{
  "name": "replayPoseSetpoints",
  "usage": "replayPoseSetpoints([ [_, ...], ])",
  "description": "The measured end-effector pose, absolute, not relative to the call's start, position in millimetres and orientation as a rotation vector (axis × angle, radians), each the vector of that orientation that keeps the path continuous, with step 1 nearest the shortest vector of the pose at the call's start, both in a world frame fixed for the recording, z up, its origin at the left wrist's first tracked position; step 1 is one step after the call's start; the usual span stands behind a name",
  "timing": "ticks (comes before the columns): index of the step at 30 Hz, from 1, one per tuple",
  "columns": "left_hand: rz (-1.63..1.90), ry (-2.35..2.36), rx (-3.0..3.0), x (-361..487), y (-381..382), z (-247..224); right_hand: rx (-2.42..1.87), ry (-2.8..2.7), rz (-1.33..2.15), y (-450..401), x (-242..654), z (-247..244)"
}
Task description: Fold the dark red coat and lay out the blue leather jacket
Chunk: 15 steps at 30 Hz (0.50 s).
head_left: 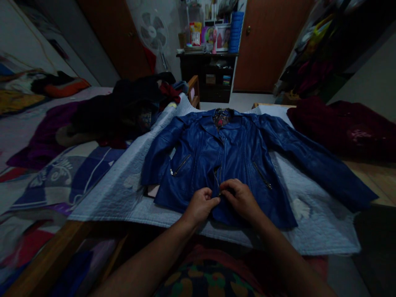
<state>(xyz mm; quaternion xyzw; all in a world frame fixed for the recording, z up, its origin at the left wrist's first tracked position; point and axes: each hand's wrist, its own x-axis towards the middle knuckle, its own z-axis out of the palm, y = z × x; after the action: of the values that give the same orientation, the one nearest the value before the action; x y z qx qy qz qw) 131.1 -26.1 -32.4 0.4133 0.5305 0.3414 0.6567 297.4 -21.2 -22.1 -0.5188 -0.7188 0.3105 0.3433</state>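
Observation:
A blue leather-like jacket (204,156) lies front up on a light blue quilted cloth (123,198), its collar at the far end. Its right-hand sleeve stretches out to the right; the other lies bent beside the body. Both hands meet at the lower end of the front zipper. My left hand (202,206) pinches the jacket's front edge there, thumb pointing right. Just right of it, my right hand (239,198) has its fingers closed on the zipper near the hem. The small parts between the fingertips are mostly hidden.
Dark and purple clothes (120,107) are heaped at the left. A maroon garment (346,128) lies at the right. Beyond the quilted cloth stand a dark shelf (206,62) with a framed picture (222,38), a white fan (152,31) and brown doors (266,45).

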Motion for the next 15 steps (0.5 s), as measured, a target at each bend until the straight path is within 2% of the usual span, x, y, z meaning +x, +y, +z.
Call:
replayPoseSetpoints([
  [3,0.790,1.167,0.902,130.5,-27.7,-32.0,-1.410,-2.006,0.589,-24.3,295.5,-20.3],
  [5,0.788,1.145,0.889,129.8,-28.8,-31.9,-1.428,-2.068,0.563,-25.3,295.6,-18.6],
  [15,0.722,1.079,0.859,126.8,-27.7,-30.9,-1.334,-1.877,0.996,-21.7,298.7,-19.3],
])
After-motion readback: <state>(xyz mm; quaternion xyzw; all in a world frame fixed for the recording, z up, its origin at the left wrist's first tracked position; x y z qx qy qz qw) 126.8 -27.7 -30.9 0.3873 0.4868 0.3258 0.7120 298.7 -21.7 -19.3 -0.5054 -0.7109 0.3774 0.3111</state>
